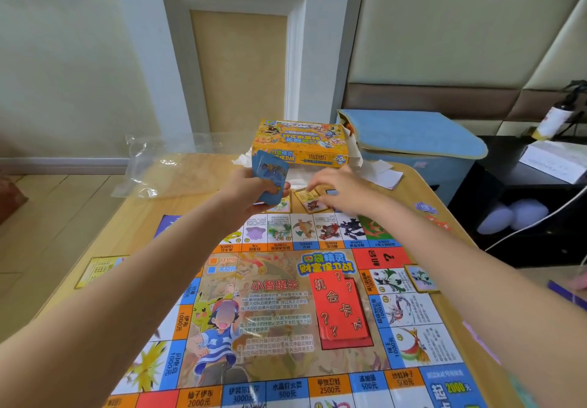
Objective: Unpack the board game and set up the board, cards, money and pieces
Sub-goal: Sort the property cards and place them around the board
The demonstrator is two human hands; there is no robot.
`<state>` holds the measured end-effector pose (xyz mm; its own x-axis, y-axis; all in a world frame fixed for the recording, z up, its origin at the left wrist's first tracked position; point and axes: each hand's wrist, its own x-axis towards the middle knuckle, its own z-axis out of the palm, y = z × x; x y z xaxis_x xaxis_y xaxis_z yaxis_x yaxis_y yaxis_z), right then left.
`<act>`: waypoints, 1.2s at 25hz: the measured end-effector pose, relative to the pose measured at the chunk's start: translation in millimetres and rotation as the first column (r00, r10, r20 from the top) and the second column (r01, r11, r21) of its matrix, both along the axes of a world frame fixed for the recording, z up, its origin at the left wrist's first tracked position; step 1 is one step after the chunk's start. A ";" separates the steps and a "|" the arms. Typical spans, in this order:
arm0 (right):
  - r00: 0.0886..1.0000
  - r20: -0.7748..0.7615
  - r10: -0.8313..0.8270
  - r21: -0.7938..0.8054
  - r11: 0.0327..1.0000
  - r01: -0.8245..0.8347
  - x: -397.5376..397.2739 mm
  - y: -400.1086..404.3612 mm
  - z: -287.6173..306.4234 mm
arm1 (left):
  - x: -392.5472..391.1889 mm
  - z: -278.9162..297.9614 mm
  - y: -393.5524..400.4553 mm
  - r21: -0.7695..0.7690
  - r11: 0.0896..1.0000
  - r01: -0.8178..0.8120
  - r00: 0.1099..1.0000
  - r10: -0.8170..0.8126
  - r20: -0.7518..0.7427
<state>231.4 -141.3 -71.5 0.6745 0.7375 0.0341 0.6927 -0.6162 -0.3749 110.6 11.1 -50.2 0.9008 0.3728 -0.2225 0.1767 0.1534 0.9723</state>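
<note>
Glossy printed board (279, 312) catching the light on a smooth pale wood-look table (178, 191), shiny cardboard box (300, 142), slick blue cards (270, 177), crinkly clear plastic bag (152, 163), soft blue cloth cover (416, 132)

— How is the light?

— Soft and even, fairly bright, no hard shadows. Only a faint shade lies under the red card stack (341, 307) on the board (279, 328).

— Any glare?

— A pale sheen on the clear plastic bag (149, 159) and a slight washed-out look over the wall.

— Sharpness?

— Moderate; the small print is smeared. The wide lens bends the door frame (233, 58) and stretches the forearms at the lower corners.
</note>
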 end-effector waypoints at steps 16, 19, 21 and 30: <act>0.841 -0.537 0.067 0.388 0.905 0.175 -50.0 -6.4 40.2 | -26.4 -11.8 -12.6 -0.178 0.968 0.179 0.982 -0.187 -0.030; 0.839 -0.543 0.019 0.414 0.876 0.248 -60.1 -12.8 39.6 | -36.2 -3.6 -16.8 -0.289 0.941 0.174 0.984 -0.173 0.027; 0.876 -0.480 -0.054 0.564 0.745 0.355 -64.6 -19.3 44.7 | -43.7 -0.6 -12.7 -0.366 0.919 0.147 0.989 -0.144 0.037; 0.766 0.610 0.202 0.295 0.839 -0.457 -76.6 -33.4 19.4 | -53.1 14.2 -18.2 -0.269 0.949 0.165 0.985 -0.144 0.097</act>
